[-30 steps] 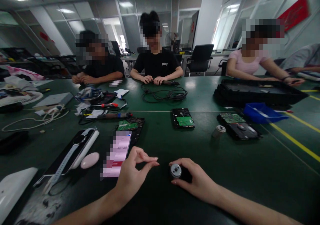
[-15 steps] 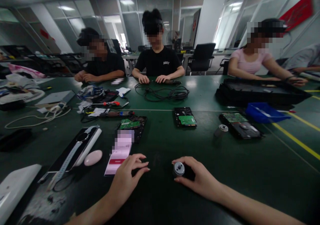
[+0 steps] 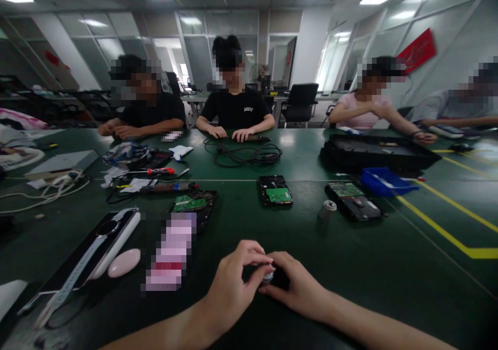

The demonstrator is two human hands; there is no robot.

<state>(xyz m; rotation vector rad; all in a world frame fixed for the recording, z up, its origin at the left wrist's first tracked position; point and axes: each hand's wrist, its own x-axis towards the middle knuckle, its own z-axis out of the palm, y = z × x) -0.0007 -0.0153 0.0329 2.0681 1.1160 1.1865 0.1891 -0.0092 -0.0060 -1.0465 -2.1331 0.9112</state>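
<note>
Low in the middle of the head view, my right hand [image 3: 299, 283] is curled around a small cylindrical metal motor [image 3: 268, 277]. The fingers of my left hand [image 3: 234, 277] are bent over its top, thumb and fingertips pinched on it. Between them the two hands cover most of the motor, leaving just a bit of its silver end visible. A second motor of the same look [image 3: 327, 209] stands upright on the green tabletop [image 3: 361, 277], farther off to the right.
Circuit-board drives lie ahead: one in the middle [image 3: 276, 190], one at right [image 3: 356, 200] by a blue bin [image 3: 389, 182]. A pink phone [image 3: 167, 259], a pink oval object [image 3: 124, 263] and a watch [image 3: 107, 228] lie left. Co-workers sit across the table.
My left hand has moved right, from apart and empty onto the top of the motor in my right hand. The camera view has tilted up and turned slightly right.
</note>
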